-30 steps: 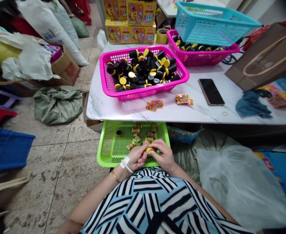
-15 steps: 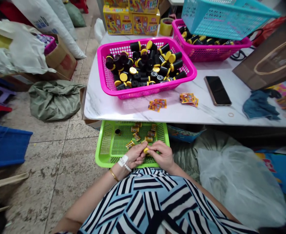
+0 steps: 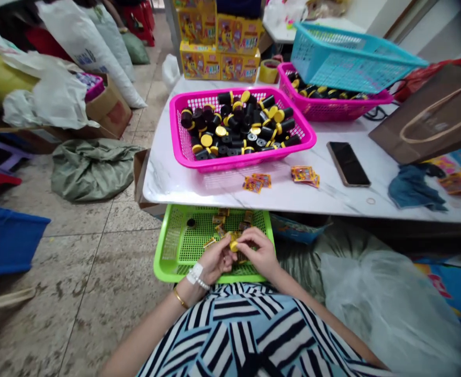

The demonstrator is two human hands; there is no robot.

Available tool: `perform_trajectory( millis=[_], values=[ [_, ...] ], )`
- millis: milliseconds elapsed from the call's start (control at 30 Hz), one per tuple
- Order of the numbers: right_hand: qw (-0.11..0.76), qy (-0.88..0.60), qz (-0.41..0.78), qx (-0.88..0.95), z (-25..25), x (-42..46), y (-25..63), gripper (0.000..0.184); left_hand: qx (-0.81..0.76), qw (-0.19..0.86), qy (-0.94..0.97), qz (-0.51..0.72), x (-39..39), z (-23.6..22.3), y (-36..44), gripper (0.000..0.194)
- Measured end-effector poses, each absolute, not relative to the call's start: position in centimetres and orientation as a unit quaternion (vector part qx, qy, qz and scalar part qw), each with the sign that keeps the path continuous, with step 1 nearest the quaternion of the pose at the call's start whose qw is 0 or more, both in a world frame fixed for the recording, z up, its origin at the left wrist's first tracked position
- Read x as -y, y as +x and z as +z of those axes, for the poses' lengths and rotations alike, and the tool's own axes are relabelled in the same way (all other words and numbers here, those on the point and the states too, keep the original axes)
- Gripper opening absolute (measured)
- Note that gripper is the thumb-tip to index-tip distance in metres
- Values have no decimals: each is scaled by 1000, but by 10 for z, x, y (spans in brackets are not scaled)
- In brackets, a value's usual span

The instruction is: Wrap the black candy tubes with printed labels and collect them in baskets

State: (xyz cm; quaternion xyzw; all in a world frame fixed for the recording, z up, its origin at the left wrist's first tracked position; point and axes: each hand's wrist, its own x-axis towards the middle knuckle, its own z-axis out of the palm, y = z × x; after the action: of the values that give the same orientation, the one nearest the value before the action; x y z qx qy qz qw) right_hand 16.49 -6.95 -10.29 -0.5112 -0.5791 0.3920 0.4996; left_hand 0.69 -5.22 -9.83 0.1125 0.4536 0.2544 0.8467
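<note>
Over the green basket (image 3: 163, 262), my left hand (image 3: 214, 262) is closed on a small canister with a yellow cap (image 3: 234, 245); the fingers hide most of its body. My right hand (image 3: 259, 255) pinches at the same canister from the right, fingertips on its yellow end. Below and beyond the hands, several small orange-and-yellow wrapped pieces (image 3: 219, 220) lie in the basket. One bare black canister (image 3: 191, 223) sits apart at its left side.
On the white table (image 3: 199, 191) stands a pink basket (image 3: 312, 139) of black canisters with yellow caps. Printed labels (image 3: 254, 183), another label pile (image 3: 304, 175) and a phone (image 3: 348, 164) lie in front. Yellow boxes (image 3: 222, 65) and a blue basket (image 3: 332, 68) are behind.
The view has tilted up a little, so the table sits lower in the picture. My right fingers have shifted slightly around the canister, and more of its yellow end shows.
</note>
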Motion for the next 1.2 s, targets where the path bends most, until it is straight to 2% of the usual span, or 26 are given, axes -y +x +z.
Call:
perform_trajectory(
  millis=[133, 267, 433, 567, 633, 700, 767, 867, 967, 1100, 1200],
  values=[
    [496, -491, 426, 576, -99, 75, 173, 9, -432, 846, 109, 293, 52, -92, 1, 37],
    [482, -477, 410, 610, -94, 80, 177, 14, -408, 858, 109, 292, 51, -90, 0, 37],
    [488, -489, 377, 617, -101, 84, 176, 4, -351, 893, 129, 251, 52, -93, 6, 39],
    [486, -535, 408, 557, -111, 92, 173, 10, -377, 869, 205, 245, 51, -95, 6, 40],
    [463, -525, 410, 585, -103, 91, 176, 10, -387, 855, 269, 217, 48, -93, 2, 40],
    [447, -499, 367, 646, -83, 83, 183, 7, -398, 832, 342, 181, 43, -90, -3, 39],
    [448, -484, 273, 700, -57, 67, 193, 8, -437, 778, 420, 165, 38, -90, -8, 40],
    [429, -525, 109, 727, -26, 28, 205, 24, -548, 624, 520, 202, 34, -94, -16, 51],
    [346, -594, 20, 726, -19, -16, 211, 32, -617, 494, 562, 244, 35, -95, -21, 59],
    [252, -626, -27, 737, -32, -49, 207, 14, -595, 502, 575, 251, 42, -75, -21, 35],
    [290, -609, -42, 737, -42, -42, 200, 16, -558, 593, 509, 278, 42, -52, -13, 35]
  ],
)
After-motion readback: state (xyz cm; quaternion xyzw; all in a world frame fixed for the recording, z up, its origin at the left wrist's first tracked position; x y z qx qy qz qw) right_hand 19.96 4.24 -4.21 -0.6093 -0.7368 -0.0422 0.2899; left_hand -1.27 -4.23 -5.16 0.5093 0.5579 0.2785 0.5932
